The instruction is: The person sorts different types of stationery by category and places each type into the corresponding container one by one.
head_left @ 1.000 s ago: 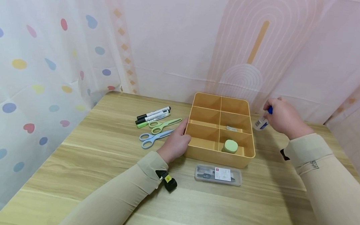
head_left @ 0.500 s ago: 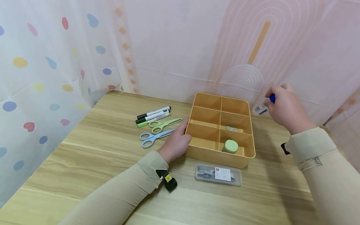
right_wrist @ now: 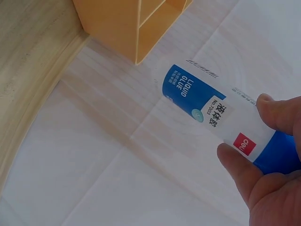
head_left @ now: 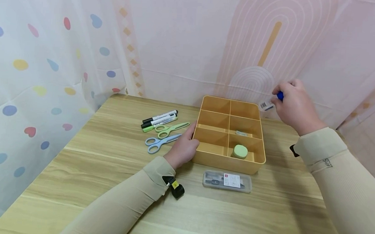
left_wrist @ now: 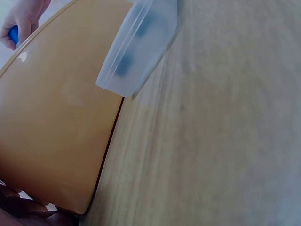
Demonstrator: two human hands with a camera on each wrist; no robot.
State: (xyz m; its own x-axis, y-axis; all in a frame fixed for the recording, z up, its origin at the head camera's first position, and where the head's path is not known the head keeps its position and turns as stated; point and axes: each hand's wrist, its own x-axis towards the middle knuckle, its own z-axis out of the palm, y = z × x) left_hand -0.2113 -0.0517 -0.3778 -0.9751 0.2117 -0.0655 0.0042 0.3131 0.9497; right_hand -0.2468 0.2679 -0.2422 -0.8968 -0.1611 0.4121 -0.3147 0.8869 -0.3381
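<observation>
A yellow-orange organizer box point(head_left: 227, 161) with several compartments stands on the wooden table. My left hand point(head_left: 183, 150) holds it by the front left corner, with the index finger along the left wall. A bottle of liquid glue point(right_wrist: 197, 101), clear with a blue label and blue cap, is in my right hand point(head_left: 296, 107), gripped near the cap. Both are raised off the table just beyond the box's back right corner. Tilted, the bottle has its base toward the box. A green rounded block point(head_left: 240, 151) sits in the front right compartment, a small silvery item point(head_left: 241, 133) in the one behind.
Left of the box lie several markers point(head_left: 159, 121), green-handled scissors point(head_left: 171, 130) and blue-handled scissors point(head_left: 161, 143). A clear case with a compass point(head_left: 227, 181) lies in front of the box. A patterned curtain point(head_left: 184, 43) hangs behind the table.
My right hand has lifted the glue bottle off the table, tilted it and brought it toward the box's back right corner. My left hand and the box have stayed put.
</observation>
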